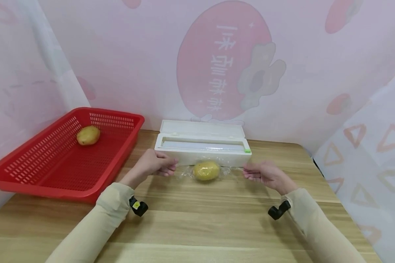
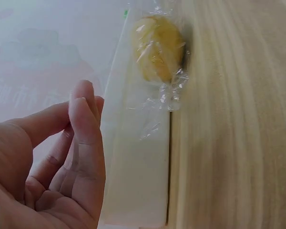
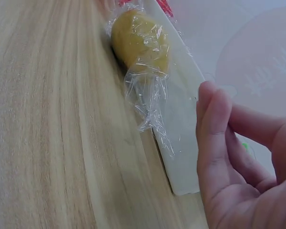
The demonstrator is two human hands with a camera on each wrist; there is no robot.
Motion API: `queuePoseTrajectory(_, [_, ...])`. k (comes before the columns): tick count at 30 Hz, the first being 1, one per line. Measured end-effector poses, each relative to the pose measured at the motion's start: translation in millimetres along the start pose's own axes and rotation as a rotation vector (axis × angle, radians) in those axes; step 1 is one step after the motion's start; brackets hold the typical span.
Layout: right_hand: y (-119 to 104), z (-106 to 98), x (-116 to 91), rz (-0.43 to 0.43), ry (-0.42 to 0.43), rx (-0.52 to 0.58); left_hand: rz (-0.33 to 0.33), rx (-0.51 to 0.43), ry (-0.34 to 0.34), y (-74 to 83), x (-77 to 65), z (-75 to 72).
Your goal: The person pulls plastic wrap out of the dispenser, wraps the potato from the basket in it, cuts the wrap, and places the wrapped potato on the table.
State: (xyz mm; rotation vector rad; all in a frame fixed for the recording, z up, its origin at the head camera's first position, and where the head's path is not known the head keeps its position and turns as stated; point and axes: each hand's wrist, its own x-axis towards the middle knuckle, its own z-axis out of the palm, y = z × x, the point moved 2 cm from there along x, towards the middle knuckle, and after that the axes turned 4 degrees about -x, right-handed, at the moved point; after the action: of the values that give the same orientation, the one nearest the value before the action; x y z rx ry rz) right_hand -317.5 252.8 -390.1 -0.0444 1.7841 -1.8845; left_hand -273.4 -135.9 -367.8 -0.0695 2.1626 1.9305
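Note:
A yellow, egg-shaped piece of produce (image 1: pixel 206 171), wrapped in clear plastic wrap (image 3: pixel 148 95), is in front of the white box (image 1: pixel 217 159). Loose, crumpled ends of the wrap stretch out to both sides of it. On the left, my left hand (image 1: pixel 156 164) pinches one end between thumb and fingertips. My right hand (image 1: pixel 264 173) pinches the opposite end the same way. In the left wrist view the film looks nearly invisible close to the fingertips, while shiny folds (image 2: pixel 169 90) gather beside the produce.
Behind the wrapped piece, the long white box has its lid (image 1: pixel 200 128) raised and a roll of film (image 1: pixel 202 146) inside. A red plastic basket (image 1: pixel 100 182) stands at the left, holding another yellow piece (image 1: pixel 88 135). A printed curtain (image 1: pixel 145 73) hangs behind the wooden table (image 1: pixel 197 226).

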Motion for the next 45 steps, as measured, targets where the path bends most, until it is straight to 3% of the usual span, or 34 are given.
queuePoseTrajectory(9, [6.3,-5.2,-3.6,0.041,-0.057,-0.075,-0.007,0.008,-0.03,-0.3,-5.3,-0.2])
queuePoseTrajectory(16, [11.3,-6.4,-0.9,0.024,-0.027,-0.151,0.036,0.172,-0.048,-5.0,-0.4,2.4])
queuePoseTrajectory(19, [12.0,-2.0,4.1,0.004,0.005,-0.277,0.076,0.312,-0.071,-7.7,3.8,8.0])
queuePoseTrajectory(22, [10.6,5.0,9.3,-0.033,0.021,-0.484,0.111,0.438,-0.1,-9.6,7.4,14.3])
queuePoseTrajectory(27, [6.7,16.0,16.3,-0.125,0.059,-0.791,0.182,0.568,-0.117,-10.1,12.2,21.0])
queuePoseTrajectory(31, [5.1,20.2,19.6,-0.188,0.089,-0.928,0.227,0.658,-0.112,-9.7,15.5,21.8])
queuePoseTrajectory(36, [4.4,22.2,21.1,-0.203,0.101,-0.963,0.24,0.709,-0.102,-8.8,17.8,20.9])
queuePoseTrajectory(45, [4.8,25.1,24.7,-0.182,0.135,-0.958,0.234,0.708,-0.062,-12.8,22.4,16.4])
